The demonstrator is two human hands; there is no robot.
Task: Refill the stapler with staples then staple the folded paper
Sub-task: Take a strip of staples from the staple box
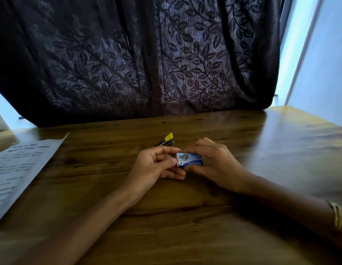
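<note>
Dark curtain point(147, 60), leaf-and-vine pattern, hanging along the far edge of the scene; pale blue wall point(319, 64) at right.

Wooden counter point(204, 217), brown, glossy, grain running left to right.

Staple box point(190, 159), small, blue and white, held just above the counter centre between both hands. Printed picture at its left end and a line of white lettering on the blue band; too small and blurred to read.

Left hand point(155, 165), fingers curled, thumb and forefinger pinching the left end of the box.

Right hand point(214, 163), fingers curled over the far side and right end of the box, gripping it. Thin gold bangle point(337, 215) on the right forearm.

Stapler point(165, 140), small, dark body with yellow top, lying on the counter just beyond the hands, untouched; whether it stands open cannot be told.

Paper point(19, 169), white printed sheet, lying flat on the counter at the near left, well apart from the hands. Heading and several lines of dark text present; blurred, not legible.
</note>
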